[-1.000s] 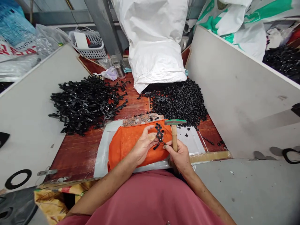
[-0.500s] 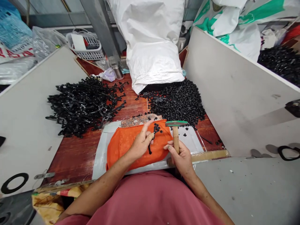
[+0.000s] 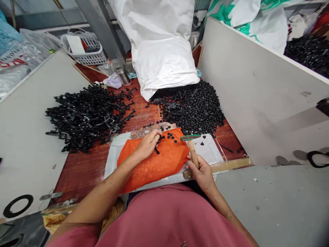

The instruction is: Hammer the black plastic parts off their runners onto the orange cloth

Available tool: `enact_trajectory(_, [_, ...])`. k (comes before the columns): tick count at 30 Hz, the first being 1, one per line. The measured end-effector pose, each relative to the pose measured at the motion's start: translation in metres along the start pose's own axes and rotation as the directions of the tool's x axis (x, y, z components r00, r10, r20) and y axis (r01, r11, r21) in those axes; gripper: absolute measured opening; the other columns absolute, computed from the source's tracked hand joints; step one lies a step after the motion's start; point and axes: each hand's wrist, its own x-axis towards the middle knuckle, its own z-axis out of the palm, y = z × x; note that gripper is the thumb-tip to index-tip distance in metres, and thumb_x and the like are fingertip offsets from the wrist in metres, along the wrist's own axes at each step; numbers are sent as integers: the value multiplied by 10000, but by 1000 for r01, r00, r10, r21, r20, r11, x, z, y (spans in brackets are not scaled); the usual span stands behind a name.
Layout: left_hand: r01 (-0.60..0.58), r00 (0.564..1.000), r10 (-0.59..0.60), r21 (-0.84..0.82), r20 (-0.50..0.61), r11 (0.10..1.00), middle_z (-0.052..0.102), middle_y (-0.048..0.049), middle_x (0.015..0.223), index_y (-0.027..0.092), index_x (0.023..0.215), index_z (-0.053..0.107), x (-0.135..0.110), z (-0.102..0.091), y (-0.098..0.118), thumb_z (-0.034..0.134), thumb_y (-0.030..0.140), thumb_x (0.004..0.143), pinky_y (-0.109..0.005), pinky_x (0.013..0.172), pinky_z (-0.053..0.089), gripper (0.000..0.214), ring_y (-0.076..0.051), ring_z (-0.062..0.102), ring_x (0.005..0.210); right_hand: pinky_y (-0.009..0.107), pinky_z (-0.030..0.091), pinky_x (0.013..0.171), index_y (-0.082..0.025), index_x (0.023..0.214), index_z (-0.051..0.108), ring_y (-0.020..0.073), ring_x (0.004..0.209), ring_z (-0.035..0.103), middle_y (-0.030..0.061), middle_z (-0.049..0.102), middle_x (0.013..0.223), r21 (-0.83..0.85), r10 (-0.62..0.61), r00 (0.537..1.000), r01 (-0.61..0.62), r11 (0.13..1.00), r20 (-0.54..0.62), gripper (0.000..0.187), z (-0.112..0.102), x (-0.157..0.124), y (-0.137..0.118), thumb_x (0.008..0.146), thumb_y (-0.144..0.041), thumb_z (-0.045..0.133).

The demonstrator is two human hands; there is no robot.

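Over the orange cloth [image 3: 144, 168], my left hand [image 3: 147, 145] is closed on a small black plastic part [image 3: 157, 148], whose jointed end sticks out below the fingers. Several round black caps [image 3: 171, 136] lie on the cloth just right of that hand. Wrapped around the wooden handle of a hammer [image 3: 194, 154] is my right hand [image 3: 203, 173], at the cloth's right edge. The hammer's green-edged head points up and stands off the caps, to their right.
A heap of black jointed parts [image 3: 87, 116] lies left on the red-brown table [image 3: 77, 175]. Small black pegs [image 3: 197, 106] are piled right of centre, under a white sack [image 3: 167, 61]. Grey panels [image 3: 257, 89] flank both sides. A steel flask [image 3: 123, 75] stands behind.
My left hand has moved left and slightly away from me with the black part, apart from the caps. The hammer has tilted a little, its head shifting left.
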Motion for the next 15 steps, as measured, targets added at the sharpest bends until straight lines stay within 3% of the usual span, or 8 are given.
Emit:
enact_trajectory(4, [-42,995,53,134,-81,990,561,-1,740,234,947,511,12,14,-1,366,341,1021,-301,712,380,194,-201,565,708,220,409,456,-194,1135,666,115,535,535,-18,663,715,-65,-19,999,21,998,37,377,-1,2,9,911,-498,654])
enact_trajectory(15, [63,991,-23,299,-134,952,668,-53,797,232,1013,556,29,31,1,360,295,1051,-304,768,418,209,-247,660,782,221,382,449,-200,1147,670,108,514,499,-25,653,715,-101,-25,998,30,994,49,361,-2,3,12,935,-490,633])
